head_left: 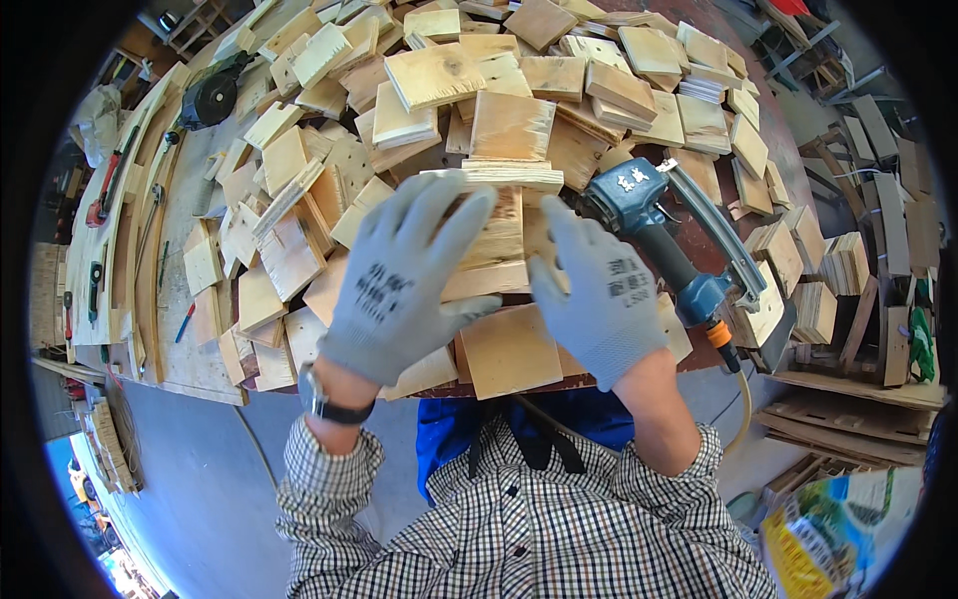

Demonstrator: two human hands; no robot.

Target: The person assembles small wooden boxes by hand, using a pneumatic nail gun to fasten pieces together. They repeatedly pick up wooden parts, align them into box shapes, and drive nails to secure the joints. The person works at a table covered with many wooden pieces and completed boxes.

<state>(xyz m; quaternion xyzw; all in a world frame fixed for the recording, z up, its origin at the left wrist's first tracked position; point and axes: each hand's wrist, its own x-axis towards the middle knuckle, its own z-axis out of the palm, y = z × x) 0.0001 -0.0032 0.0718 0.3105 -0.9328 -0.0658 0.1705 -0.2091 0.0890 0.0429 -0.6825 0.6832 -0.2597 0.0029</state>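
My left hand (399, 275), in a grey work glove, has its fingers stretched out and its thumb apart. It hovers at the left side of a small assembly of plywood blocks (504, 230), its fingertips near a thin crosswise plywood strip (509, 178). On the other side my right hand (606, 290), gloved alike, is open with its fingertips close to the assembly's right edge; whether they touch it I cannot tell. A blue and black pneumatic nail gun (659, 225) lies just right of that hand. Below the assembly a square plywood block (509, 349) lies at the table's near edge.
Loose plywood blocks (434, 75) are heaped across the table. Toward the left lie a black tape measure (212, 98), a utility knife (95, 290) and a blue pen (186, 322). A yellow air hose (743, 409) hangs off the near edge. Stacked boards (878, 190) stand at right.
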